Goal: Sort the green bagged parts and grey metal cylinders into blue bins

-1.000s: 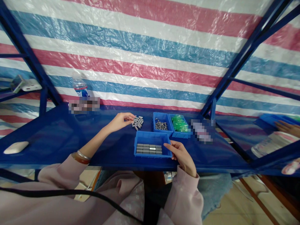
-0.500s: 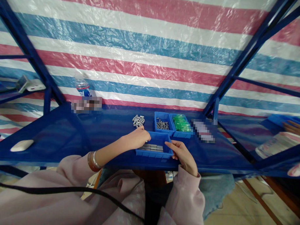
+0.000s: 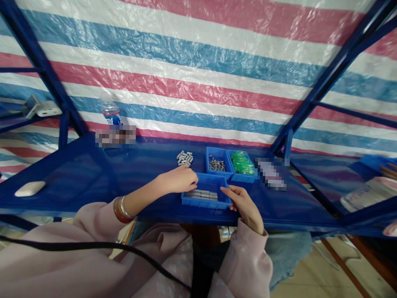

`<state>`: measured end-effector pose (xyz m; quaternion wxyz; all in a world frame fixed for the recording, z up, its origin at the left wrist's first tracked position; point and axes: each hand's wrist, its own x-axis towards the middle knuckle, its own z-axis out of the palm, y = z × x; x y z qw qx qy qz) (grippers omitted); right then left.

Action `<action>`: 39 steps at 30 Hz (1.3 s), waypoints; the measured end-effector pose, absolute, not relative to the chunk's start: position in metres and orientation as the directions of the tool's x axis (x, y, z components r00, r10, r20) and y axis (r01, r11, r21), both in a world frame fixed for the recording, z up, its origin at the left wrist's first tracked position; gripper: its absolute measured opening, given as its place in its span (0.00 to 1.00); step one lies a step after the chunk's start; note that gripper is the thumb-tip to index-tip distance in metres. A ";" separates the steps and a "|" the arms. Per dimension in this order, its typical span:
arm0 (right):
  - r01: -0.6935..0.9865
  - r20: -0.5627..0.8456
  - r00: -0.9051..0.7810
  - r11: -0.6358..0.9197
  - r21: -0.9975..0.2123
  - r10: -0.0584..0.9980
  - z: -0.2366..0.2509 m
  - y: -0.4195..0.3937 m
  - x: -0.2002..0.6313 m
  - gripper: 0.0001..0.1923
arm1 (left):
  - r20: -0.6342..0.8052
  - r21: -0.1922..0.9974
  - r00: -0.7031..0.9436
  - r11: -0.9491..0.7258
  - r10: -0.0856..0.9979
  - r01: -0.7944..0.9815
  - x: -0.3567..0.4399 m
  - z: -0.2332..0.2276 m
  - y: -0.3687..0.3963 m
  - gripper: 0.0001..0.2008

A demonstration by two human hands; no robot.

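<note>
A blue plastic bin [image 3: 207, 204] sits near the table's front edge, with silvery metal cylinders [image 3: 201, 194] lined up in rows on its floor. My left hand [image 3: 181, 179] reaches over the bin's left wall, fingers closed and pointing down; whatever they pinch is hidden. At the right end, my right hand [image 3: 240, 200] grips the bin's rim between thumb and fingers. Behind my left hand lies a loose heap of similar metal cylinders [image 3: 185, 157] on the blue table.
Behind the bin stand a blue bin of small metal screw-like parts [image 3: 216, 165] and another holding green plastic packets [image 3: 241, 162]. A blurred-out flat object [image 3: 271, 173] lies right of them. At left are a white mouse [image 3: 30, 188] and a bottle [image 3: 111, 113]. Another person's hand [image 3: 395, 171] shows far right.
The whole view has shifted slightly. My left hand stays at the bin's left side and my right hand keeps its grip on the rim; the cylinder rows look much the same.
</note>
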<state>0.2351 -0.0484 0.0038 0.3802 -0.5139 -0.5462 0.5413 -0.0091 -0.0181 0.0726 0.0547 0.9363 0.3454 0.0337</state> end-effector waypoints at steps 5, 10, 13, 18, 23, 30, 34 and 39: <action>0.148 -0.141 -0.169 -0.116 -0.982 0.976 0.006 -0.049 0.234 0.25 | -0.024 0.077 0.746 -0.742 0.666 0.666 -0.008 0.073 -0.020 0.12; 0.145 -0.132 -0.173 -0.108 -0.984 0.976 0.006 -0.050 0.234 0.25 | -0.038 0.102 0.730 -0.724 0.683 0.683 -0.007 0.077 -0.023 0.11; 0.140 -0.127 -0.179 -0.103 -0.985 0.976 0.005 -0.050 0.234 0.25 | 0.047 0.275 0.738 -0.719 0.673 0.639 -0.021 0.090 -0.014 0.10; 0.126 -0.132 -0.181 -0.110 -0.986 0.975 0.006 -0.050 0.234 0.26 | 0.365 0.347 0.463 -0.580 0.808 0.737 -0.063 0.087 0.031 0.20; 0.124 -0.130 -0.179 -0.109 -0.986 0.975 0.006 -0.050 0.234 0.26 | 0.184 0.261 0.242 -0.285 0.953 0.923 -0.090 0.034 0.073 0.25; 0.128 -0.150 -0.183 -0.128 -0.983 0.972 0.005 -0.049 0.234 0.24 | 0.133 0.377 0.285 -0.314 0.949 0.871 -0.084 0.008 0.081 0.26; 0.143 -0.133 -0.173 -0.109 -0.984 0.976 0.008 -0.050 0.233 0.25 | 0.138 0.379 0.275 -0.307 0.951 0.873 -0.077 0.009 0.076 0.27; 0.142 -0.132 -0.175 -0.107 -0.984 0.976 0.009 -0.051 0.233 0.25 | 0.182 0.310 0.266 -0.312 0.947 0.898 -0.077 0.005 0.073 0.24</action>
